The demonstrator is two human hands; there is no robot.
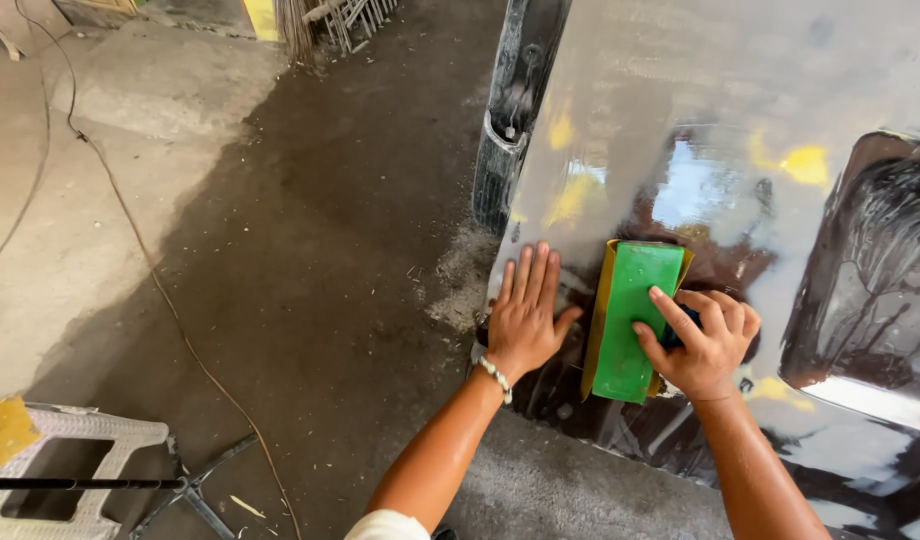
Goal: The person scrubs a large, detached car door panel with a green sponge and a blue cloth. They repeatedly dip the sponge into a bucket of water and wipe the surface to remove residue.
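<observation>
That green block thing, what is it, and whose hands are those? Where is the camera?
The camera sits on a person's head and looks down, so you see that person's own two arms. The left hand lies flat, fingers spread, on a big shiny wet panel that looks like part of a vehicle body. It wears a bead bracelet. The right hand grips a green block with yellow sheet wrapped under it, pressed against the panel. Yellow patches show on the panel. Below is a dusty concrete floor with a thin cable and a pale plastic stool at the lower left.
</observation>
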